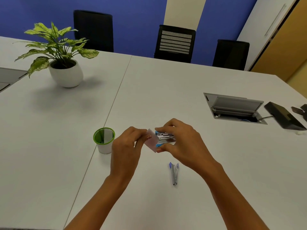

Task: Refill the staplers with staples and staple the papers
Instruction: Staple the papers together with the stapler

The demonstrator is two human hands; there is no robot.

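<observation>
Nearest, just below the right fingers, a second stapler (174, 174) with purple-blue ends lies on the white table (166, 83), touched by neither hand. Beyond it the right hand (182, 143) curls thumb and fingers round a blue-and-silver stapler (166, 138), while the left hand (126, 146) pinches a small pinkish paper (151, 141) whose edge lies against that stapler's left end, between the two sets of fingertips. Just left of the left fingers stands a green-rimmed cup (104, 141) with a white slip in it, and well beyond the fingers are a cable hatch (232, 107), a potted plant (63, 63) and black chairs (174, 42).
</observation>
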